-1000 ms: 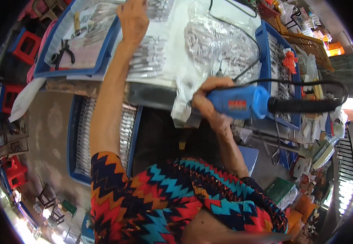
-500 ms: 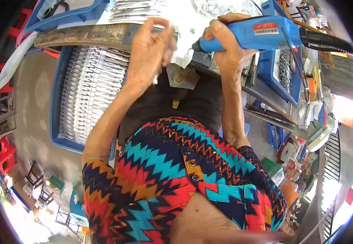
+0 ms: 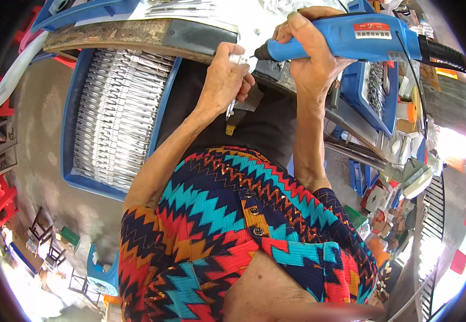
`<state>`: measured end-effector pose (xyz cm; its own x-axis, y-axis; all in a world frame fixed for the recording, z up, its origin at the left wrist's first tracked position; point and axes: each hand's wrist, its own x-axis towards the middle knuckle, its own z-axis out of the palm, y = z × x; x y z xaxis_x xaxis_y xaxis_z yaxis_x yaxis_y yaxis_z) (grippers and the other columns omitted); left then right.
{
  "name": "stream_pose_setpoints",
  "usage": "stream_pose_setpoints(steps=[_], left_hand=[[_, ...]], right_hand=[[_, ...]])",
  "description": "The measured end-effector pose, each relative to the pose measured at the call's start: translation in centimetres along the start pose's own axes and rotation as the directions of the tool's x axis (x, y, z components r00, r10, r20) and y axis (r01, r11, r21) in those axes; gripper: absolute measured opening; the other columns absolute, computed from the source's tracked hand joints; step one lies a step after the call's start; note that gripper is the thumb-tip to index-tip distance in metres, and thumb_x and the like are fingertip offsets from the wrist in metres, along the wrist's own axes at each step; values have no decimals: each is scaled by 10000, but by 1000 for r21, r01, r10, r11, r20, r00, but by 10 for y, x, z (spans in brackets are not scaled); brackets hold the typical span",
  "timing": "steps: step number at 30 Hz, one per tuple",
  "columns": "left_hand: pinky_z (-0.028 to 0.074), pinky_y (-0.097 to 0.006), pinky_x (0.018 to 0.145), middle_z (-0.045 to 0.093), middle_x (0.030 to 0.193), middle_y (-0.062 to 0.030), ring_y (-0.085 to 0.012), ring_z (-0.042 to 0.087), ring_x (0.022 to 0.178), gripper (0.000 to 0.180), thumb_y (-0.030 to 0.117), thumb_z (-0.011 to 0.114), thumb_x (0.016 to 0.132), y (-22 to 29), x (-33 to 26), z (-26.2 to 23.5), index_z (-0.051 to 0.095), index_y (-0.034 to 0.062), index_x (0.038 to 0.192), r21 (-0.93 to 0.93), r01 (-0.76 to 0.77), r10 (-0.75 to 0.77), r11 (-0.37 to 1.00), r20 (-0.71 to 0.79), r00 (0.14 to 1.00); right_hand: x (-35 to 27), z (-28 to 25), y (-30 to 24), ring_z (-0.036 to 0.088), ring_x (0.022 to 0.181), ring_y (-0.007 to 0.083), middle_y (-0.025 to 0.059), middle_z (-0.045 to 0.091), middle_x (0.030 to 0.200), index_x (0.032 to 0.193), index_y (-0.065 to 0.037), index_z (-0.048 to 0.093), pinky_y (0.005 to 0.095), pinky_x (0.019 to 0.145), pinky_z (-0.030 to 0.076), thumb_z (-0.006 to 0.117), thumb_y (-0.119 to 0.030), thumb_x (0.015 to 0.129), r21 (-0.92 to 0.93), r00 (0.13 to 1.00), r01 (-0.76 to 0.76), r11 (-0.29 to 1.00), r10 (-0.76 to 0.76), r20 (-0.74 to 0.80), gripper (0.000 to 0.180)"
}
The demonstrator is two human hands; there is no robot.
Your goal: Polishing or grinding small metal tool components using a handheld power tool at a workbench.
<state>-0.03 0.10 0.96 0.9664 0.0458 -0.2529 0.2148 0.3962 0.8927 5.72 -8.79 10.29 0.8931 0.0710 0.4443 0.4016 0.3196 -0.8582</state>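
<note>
My right hand (image 3: 314, 56) is wrapped round a blue electric screwdriver (image 3: 351, 38), held level with its tip pointing left and a black cable behind it. My left hand (image 3: 222, 80) is closed on a slim silver metal part (image 3: 230, 109); its lower end shows below my fingers and its upper end by my fingertips. The screwdriver's tip is close to that upper end; whether they touch I cannot tell. Similar metal parts (image 3: 120, 118) fill a blue bin (image 3: 67, 145) left of my lap. More silver parts (image 3: 182, 8) lie on the bench top.
The wooden bench edge (image 3: 104, 36) crosses in front of me, with a dark plate (image 3: 196, 37) set along it. A blue tray (image 3: 88, 16) stands at the far left. At the right is a blue bin of small metal pieces (image 3: 375, 86). A red stool (image 3: 1, 198) is at the left.
My left hand has moved right and down, toward the screwdriver's tip, and the metal part in it now shows clearly. My right hand has shifted slightly right and up with the electric screwdriver.
</note>
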Motion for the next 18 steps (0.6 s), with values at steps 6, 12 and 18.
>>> stream_pose_setpoints(steps=[6,12,18], left_hand=[[280,-212,372,534,656,-110,-89,387,466,289,44,483,853,-7,3,-3,314,48,1088,-76,17,-16,997,10,1000],[257,-204,382,527,657,-102,-75,360,476,253,35,465,874,-9,3,-2,319,66,1077,-55,14,-13,998,2,1000],[254,-200,382,526,658,-102,-69,360,475,224,30,451,882,-5,2,0,328,66,1065,-48,28,-28,998,-1,1000]], right_hand=[[1,-2,4,545,508,170,87,535,633,835,-1,498,278,489,466,648,-15,670,15,998,-41,999,40,46,224],[1,0,6,547,514,170,84,539,658,854,-1,496,285,498,467,648,-13,679,70,998,-11,997,7,66,232],[1,-1,9,547,526,172,86,540,668,863,-5,494,292,506,462,639,-2,687,68,997,-67,995,64,54,228]])
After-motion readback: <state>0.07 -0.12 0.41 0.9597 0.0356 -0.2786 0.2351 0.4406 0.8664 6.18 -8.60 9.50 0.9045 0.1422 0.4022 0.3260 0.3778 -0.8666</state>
